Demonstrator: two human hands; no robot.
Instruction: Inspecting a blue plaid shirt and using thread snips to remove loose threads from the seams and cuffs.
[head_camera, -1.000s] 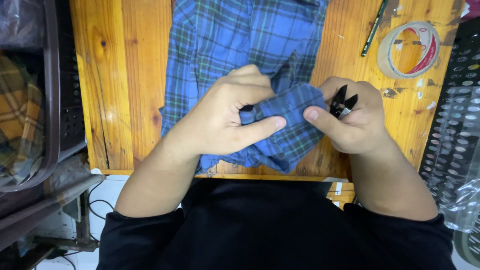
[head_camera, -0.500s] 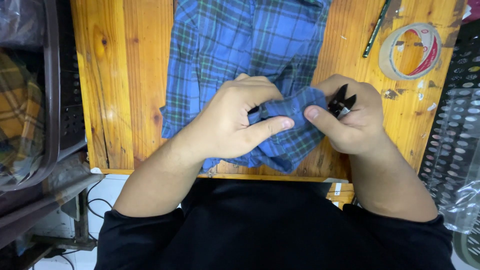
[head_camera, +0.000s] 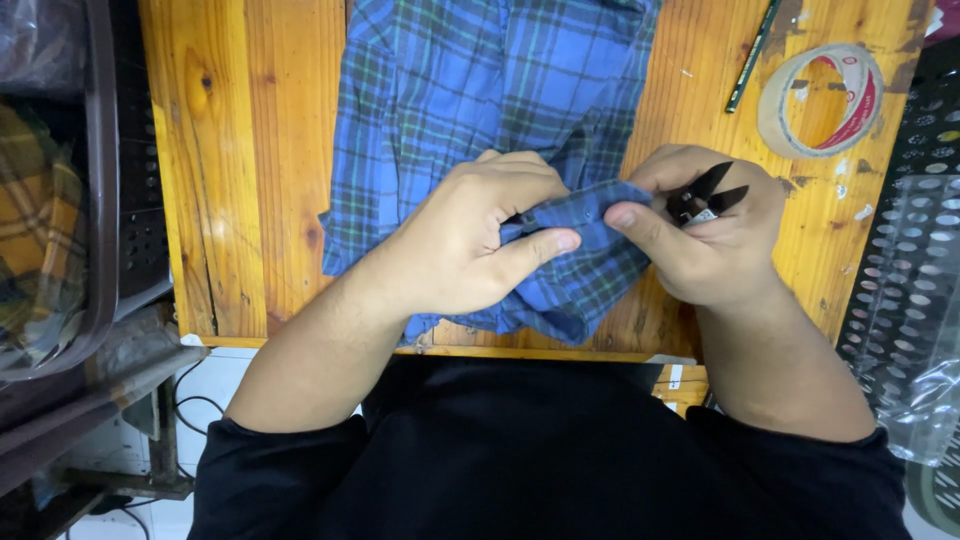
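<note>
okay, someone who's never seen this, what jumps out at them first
The blue plaid shirt spread across the middle of the orange wooden table. Both hands pinch a fold of it at the near edge: the left hand grips the cloth, the right hand also holds small black snips.

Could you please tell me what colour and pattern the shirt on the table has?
The shirt is blue plaid with dark green and black lines, seen in the head view.

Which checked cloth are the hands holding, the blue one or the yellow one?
The blue plaid shirt spread on the wooden table. Both the left hand and right hand pinch it. The yellow plaid cloth lies untouched in the bin at far left.
</note>
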